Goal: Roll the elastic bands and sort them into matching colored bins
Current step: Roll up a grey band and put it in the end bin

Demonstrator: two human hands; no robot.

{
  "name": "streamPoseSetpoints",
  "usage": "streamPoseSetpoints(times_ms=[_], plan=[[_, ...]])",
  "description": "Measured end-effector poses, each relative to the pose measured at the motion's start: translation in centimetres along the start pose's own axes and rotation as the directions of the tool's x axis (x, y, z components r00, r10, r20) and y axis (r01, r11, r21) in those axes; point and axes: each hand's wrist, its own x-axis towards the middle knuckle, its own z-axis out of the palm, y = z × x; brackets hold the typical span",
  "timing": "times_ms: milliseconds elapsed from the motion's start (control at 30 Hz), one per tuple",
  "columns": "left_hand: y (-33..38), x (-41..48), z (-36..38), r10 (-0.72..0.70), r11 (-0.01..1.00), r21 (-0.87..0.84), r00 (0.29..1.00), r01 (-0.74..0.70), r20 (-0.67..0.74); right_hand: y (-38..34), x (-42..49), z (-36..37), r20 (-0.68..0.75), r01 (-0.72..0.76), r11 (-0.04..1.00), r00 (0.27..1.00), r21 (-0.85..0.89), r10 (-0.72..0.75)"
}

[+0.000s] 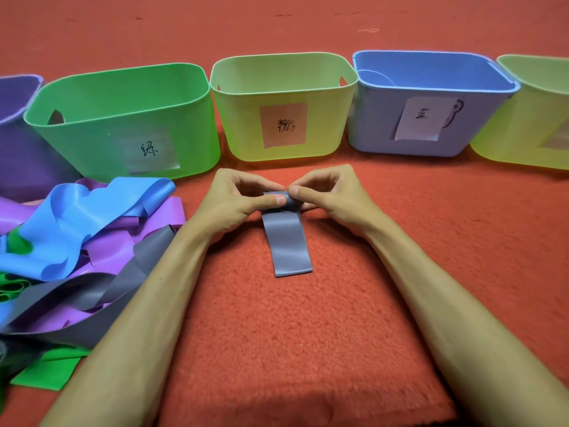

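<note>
A grey-blue elastic band (289,241) lies flat on the red carpet, its far end curled into a small roll. My left hand (237,201) pinches that roll from the left with thumb on top. My right hand (329,192) pinches it from the right. Behind the hands stand a row of bins: purple (18,155), green (123,124), yellow-green with a pink label (283,100), blue (431,118), and another yellow-green one (529,118) at the right edge.
A tangled pile of loose bands (77,248) in blue, purple, grey and green lies at the left beside my left forearm. Red carpet (308,349) covers the floor in front of and behind the bins.
</note>
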Motion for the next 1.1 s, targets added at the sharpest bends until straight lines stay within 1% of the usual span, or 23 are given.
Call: streamPoseSetpoints(times_ms=[100,300,500,733,900,1000,1100], plan=[[-0.09,0.02,0.0,0.013,1.0,0.021,1.0,-0.013,-0.004,-0.04,-0.11,-0.01,-0.004,0.028,1.0,1.0,-0.002,-0.028],[0.34,0.06,-0.15,-0.044,0.999,0.02,0.997,0.043,0.057,-0.04,-0.22,-0.27,-0.069,0.058,0.997,0.996,0.058,-0.054],[0.07,-0.03,-0.57,-0.036,0.999,0.003,0.997,0.036,0.071,0.01,-0.28,-0.28,-0.04,0.063,0.998,0.997,0.02,-0.063],[-0.15,-0.13,-0.45,0.006,1.0,-0.009,1.0,-0.006,0.006,-0.05,-0.02,-0.05,-0.004,0.031,0.997,1.0,-0.07,-0.031],[-0.26,-0.04,-0.38,0.053,0.998,0.027,0.998,-0.052,-0.03,0.08,0.1,-0.11,0.027,0.031,0.998,0.999,-0.058,-0.03],[-0.19,0.02,-0.27,0.065,0.997,0.052,0.998,-0.064,-0.003,0.11,-0.02,-0.12,0.03,0.058,0.996,0.998,-0.062,-0.056],[0.07,0.15,-0.18,0.063,0.993,0.097,0.995,-0.07,0.074,0.04,-0.15,-0.36,0.02,0.078,0.997,0.997,-0.025,-0.077]])
